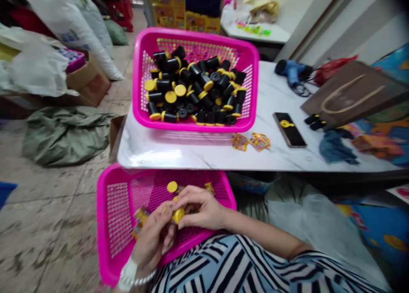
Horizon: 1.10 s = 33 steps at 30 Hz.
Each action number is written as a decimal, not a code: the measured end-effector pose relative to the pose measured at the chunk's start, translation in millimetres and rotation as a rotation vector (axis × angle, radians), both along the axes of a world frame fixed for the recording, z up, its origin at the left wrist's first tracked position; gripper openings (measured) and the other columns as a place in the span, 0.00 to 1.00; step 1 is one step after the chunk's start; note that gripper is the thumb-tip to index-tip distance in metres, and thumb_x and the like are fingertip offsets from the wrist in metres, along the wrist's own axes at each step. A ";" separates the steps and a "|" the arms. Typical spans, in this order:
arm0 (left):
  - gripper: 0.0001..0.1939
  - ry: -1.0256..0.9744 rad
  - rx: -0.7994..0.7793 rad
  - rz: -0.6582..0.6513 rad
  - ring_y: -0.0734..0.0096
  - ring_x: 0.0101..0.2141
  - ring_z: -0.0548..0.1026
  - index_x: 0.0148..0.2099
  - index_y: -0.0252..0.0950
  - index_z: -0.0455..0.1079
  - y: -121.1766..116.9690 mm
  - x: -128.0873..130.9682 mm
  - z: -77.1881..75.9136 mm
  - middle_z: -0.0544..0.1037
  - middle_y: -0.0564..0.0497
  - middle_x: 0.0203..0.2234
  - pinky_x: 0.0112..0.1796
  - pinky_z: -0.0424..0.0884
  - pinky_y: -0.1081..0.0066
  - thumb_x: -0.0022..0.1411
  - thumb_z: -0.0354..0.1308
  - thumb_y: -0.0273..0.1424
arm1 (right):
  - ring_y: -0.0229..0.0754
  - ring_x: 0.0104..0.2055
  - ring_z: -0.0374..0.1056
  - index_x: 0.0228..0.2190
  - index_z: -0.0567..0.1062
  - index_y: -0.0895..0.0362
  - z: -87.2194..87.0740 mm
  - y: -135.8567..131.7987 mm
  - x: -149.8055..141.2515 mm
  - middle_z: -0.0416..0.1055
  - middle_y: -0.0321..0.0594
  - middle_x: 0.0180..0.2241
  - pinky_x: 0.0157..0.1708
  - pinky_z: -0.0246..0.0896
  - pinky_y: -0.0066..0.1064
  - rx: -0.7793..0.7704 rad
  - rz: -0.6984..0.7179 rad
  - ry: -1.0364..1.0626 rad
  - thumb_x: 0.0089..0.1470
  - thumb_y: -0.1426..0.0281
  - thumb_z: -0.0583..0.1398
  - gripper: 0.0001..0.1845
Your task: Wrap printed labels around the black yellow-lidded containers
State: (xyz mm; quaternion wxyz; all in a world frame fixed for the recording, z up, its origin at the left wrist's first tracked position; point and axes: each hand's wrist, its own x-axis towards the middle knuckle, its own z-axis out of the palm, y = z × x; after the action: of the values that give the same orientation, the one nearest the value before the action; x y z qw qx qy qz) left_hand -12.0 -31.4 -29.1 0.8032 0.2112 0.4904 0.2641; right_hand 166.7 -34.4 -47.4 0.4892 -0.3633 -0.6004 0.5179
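both hands' grip, left hand (pixel 153 237) and right hand (pixel 200 210), clamped on a yellow-capped spool (pixel 177 215); no writing readable.

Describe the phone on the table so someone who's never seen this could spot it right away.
Start at the white marble-look table and go right of the pink basket of black and yellow rolls. The phone lies flat, screen up, past two small printed packets. It is the only thin black slab there, with a yellow mark on it.

Small packing workshop, marble table (pixel 191 154), basket of black spools (pixel 194 82), stuffed sacks (pixel 73 28), cartons (pixel 179 11)
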 end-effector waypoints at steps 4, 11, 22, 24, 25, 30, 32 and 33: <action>0.33 0.007 -0.047 0.039 0.86 0.11 0.51 0.49 0.38 0.67 3.8 -2.5 -3.0 0.63 0.63 0.12 0.12 0.49 0.85 0.46 0.72 0.48 | 0.34 0.35 0.70 0.35 0.80 0.59 -10.6 4.7 -0.1 0.70 0.40 0.37 0.36 0.72 0.26 0.175 -0.076 -0.107 0.50 0.59 0.69 0.16; 0.27 0.043 -0.026 0.043 0.84 0.13 0.53 0.39 0.37 0.70 6.7 0.4 -8.3 0.61 0.62 0.13 0.14 0.51 0.82 0.44 0.73 0.47 | 0.36 0.40 0.71 0.36 0.80 0.61 -12.9 2.5 -1.5 0.71 0.45 0.39 0.43 0.73 0.27 0.375 -0.056 -0.445 0.56 0.63 0.66 0.13; 0.36 0.360 0.218 0.158 0.64 0.32 0.77 0.48 0.37 0.74 12.9 -20.7 -10.4 0.79 0.51 0.32 0.32 0.75 0.70 0.36 0.77 0.43 | 0.42 0.32 0.69 0.44 0.80 0.62 53.2 24.9 110.6 0.74 0.45 0.29 0.34 0.65 0.32 0.460 -0.795 -1.105 0.63 0.64 0.58 0.17; 0.41 0.376 0.242 0.196 0.70 0.27 0.74 0.55 0.38 0.71 14.1 -23.2 -7.6 0.76 0.54 0.28 0.27 0.72 0.74 0.39 0.75 0.45 | 0.45 0.36 0.70 0.46 0.79 0.61 59.5 36.7 144.5 0.75 0.47 0.34 0.36 0.62 0.33 0.298 -0.922 -1.370 0.62 0.60 0.58 0.20; 0.42 0.377 0.246 0.195 0.72 0.25 0.71 0.57 0.37 0.70 14.1 -23.3 -6.4 0.75 0.55 0.26 0.25 0.70 0.75 0.40 0.75 0.46 | 0.47 0.37 0.70 0.46 0.80 0.60 59.9 41.6 156.0 0.75 0.48 0.35 0.35 0.61 0.34 0.217 -0.935 -1.474 0.61 0.58 0.59 0.21; 0.37 0.377 0.295 0.146 0.70 0.27 0.73 0.54 0.36 0.73 9.5 -18.3 -8.4 0.76 0.50 0.27 0.28 0.72 0.74 0.44 0.72 0.47 | 0.46 0.38 0.69 0.45 0.80 0.57 47.3 43.5 149.7 0.76 0.45 0.33 0.37 0.58 0.34 0.175 -0.769 -1.603 0.63 0.57 0.56 0.21; 0.36 0.381 0.303 0.126 0.67 0.30 0.75 0.54 0.35 0.74 8.6 -18.2 -12.2 0.77 0.49 0.29 0.30 0.74 0.72 0.45 0.72 0.47 | 0.45 0.37 0.69 0.49 0.78 0.57 42.8 37.7 134.9 0.76 0.43 0.34 0.37 0.58 0.33 0.238 -0.737 -1.560 0.64 0.57 0.55 0.22; 0.37 0.381 0.298 0.118 0.66 0.30 0.75 0.54 0.35 0.74 8.8 -19.1 -13.8 0.78 0.48 0.29 0.31 0.74 0.71 0.44 0.72 0.47 | 0.44 0.36 0.69 0.51 0.77 0.57 41.6 35.3 130.1 0.76 0.43 0.34 0.37 0.58 0.33 0.254 -0.726 -1.536 0.64 0.57 0.55 0.23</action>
State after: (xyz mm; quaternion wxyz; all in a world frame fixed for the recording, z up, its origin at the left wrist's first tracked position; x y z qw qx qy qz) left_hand -31.1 -22.6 -42.9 0.6394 0.3443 0.6003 0.3351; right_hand 296.8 0.8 -5.8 0.1192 -0.7254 -0.6651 -0.1313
